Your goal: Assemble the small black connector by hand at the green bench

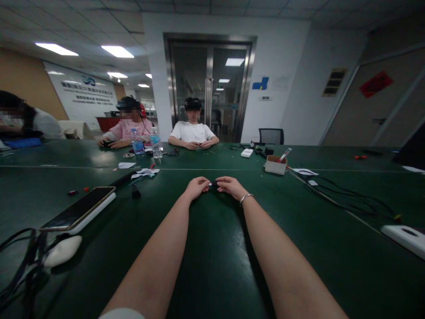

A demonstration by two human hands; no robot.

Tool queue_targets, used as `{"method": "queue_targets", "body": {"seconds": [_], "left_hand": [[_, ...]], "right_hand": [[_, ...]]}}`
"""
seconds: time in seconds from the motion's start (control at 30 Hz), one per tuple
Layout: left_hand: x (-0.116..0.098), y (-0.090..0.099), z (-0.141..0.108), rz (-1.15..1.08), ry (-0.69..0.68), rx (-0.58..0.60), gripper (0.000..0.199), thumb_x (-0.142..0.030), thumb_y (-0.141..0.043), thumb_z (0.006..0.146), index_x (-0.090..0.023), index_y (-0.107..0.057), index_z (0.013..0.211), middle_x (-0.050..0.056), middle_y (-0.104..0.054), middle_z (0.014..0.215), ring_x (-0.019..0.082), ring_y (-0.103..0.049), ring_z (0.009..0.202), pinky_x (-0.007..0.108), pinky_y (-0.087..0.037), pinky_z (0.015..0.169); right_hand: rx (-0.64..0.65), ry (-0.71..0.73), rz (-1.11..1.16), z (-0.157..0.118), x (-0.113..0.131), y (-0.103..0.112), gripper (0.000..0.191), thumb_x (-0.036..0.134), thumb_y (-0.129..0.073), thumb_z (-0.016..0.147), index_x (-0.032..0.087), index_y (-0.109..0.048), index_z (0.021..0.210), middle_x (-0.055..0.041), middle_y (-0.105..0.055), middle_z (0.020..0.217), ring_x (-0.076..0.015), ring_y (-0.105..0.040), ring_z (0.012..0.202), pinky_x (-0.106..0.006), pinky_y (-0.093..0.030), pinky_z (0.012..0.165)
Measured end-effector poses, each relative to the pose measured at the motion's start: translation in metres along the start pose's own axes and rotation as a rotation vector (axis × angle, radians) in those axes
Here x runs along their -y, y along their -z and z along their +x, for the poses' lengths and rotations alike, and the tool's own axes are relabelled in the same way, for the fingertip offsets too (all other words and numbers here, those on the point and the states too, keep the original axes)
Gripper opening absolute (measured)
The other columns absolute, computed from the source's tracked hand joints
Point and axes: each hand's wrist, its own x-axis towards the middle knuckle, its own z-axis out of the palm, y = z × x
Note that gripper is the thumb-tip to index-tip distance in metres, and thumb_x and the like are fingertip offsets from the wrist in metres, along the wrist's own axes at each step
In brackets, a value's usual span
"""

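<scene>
Over the middle of the green table [212, 248], my two hands almost meet in front of me. A small black piece with a silvery end [213, 184] lies between them; its exact kind is too small to make out. My left hand [197, 188] pinches the silvery end with thumb and fingertips. At the black end, the fingers of my right hand [233, 188] are closed on it, and a silver bangle [246, 199] circles that wrist. Fingertips hide part of the piece.
Left of my arms lie a phone [81, 207] on a white box, a white rounded thing [63, 251] and dark cables. A small carton [276, 165] stands ahead to the right, near black cables [345, 195]. Bottles [155, 144] and several people are across the table.
</scene>
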Motion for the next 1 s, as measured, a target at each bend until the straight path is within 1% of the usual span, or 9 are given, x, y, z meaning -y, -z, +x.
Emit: {"method": "queue_targets", "body": {"seconds": [0.1, 0.23, 0.43, 0.57, 0.67, 0.83, 1.0], "left_hand": [[0.0008, 0.0012, 0.0001, 0.026, -0.003, 0.019, 0.026, -0.037, -0.063, 0.076, -0.012, -0.062, 0.086, 0.002, -0.063, 0.064, 0.009, -0.056, 0.055, 0.024, -0.044, 0.058], [0.002, 0.0034, -0.0003, 0.073, -0.022, 0.05, 0.03, -0.034, -0.068, 0.071, -0.013, -0.064, 0.09, 0.004, -0.065, 0.069, 0.012, -0.058, 0.061, 0.026, -0.046, 0.062], [0.0058, 0.0053, 0.0027, 0.121, -0.026, 0.021, 0.027, -0.035, -0.066, 0.072, -0.012, -0.068, 0.087, 0.005, -0.066, 0.072, 0.012, -0.057, 0.062, 0.027, -0.044, 0.064], [0.0062, 0.0046, 0.0037, 0.074, -0.025, 0.009, 0.029, -0.034, -0.067, 0.071, -0.013, -0.066, 0.091, 0.004, -0.065, 0.07, 0.012, -0.057, 0.062, 0.026, -0.045, 0.062], [0.0053, 0.0033, 0.0037, 0.025, -0.011, -0.001, 0.029, -0.033, -0.066, 0.074, -0.014, -0.063, 0.094, 0.002, -0.063, 0.067, 0.01, -0.057, 0.059, 0.025, -0.045, 0.06], [0.0011, 0.0021, 0.0009, 0.057, 0.01, -0.006, 0.023, -0.034, -0.06, 0.079, -0.014, -0.063, 0.09, 0.002, -0.062, 0.065, 0.009, -0.056, 0.056, 0.024, -0.045, 0.059], [-0.0035, 0.0016, -0.0039, 0.061, -0.029, 0.02, 0.026, -0.031, -0.067, 0.073, -0.012, -0.064, 0.091, 0.002, -0.063, 0.065, 0.011, -0.057, 0.058, 0.025, -0.046, 0.061]], "right_hand": [[-0.002, 0.0, 0.005, 0.0002, 0.0001, -0.0001, 0.017, 0.001, -0.064, 0.076, 0.011, -0.065, 0.09, -0.0022, -0.067, 0.07, -0.0067, -0.063, 0.052, -0.014, -0.055, 0.053], [-0.006, -0.004, 0.008, -0.0009, 0.0013, -0.0005, 0.016, 0.001, -0.063, 0.077, 0.011, -0.065, 0.09, -0.0026, -0.067, 0.07, -0.007, -0.064, 0.053, -0.015, -0.055, 0.054], [-0.003, -0.006, 0.001, -0.0016, 0.0018, -0.0009, 0.017, 0.0, -0.059, 0.079, 0.01, -0.064, 0.091, -0.0035, -0.067, 0.072, -0.0073, -0.064, 0.053, -0.015, -0.055, 0.054], [-0.011, -0.005, -0.007, -0.0008, 0.0013, -0.0008, 0.016, 0.0, -0.061, 0.078, 0.01, -0.065, 0.091, -0.0036, -0.067, 0.072, -0.0074, -0.064, 0.053, -0.015, -0.055, 0.055], [-0.011, -0.013, -0.01, -0.0006, 0.0014, -0.0008, 0.017, 0.0, -0.06, 0.079, 0.01, -0.065, 0.091, -0.0039, -0.068, 0.072, -0.0076, -0.064, 0.054, -0.015, -0.056, 0.055], [-0.004, -0.01, -0.007, -0.0002, 0.0013, -0.0006, 0.016, 0.0, -0.06, 0.078, 0.01, -0.064, 0.09, -0.0031, -0.067, 0.071, -0.0074, -0.065, 0.054, -0.014, -0.055, 0.054], [-0.004, -0.008, 0.002, 0.0006, 0.0007, -0.0004, 0.016, 0.0, -0.061, 0.078, 0.011, -0.064, 0.089, -0.0037, -0.068, 0.074, -0.0077, -0.065, 0.053, -0.015, -0.056, 0.054]]}}
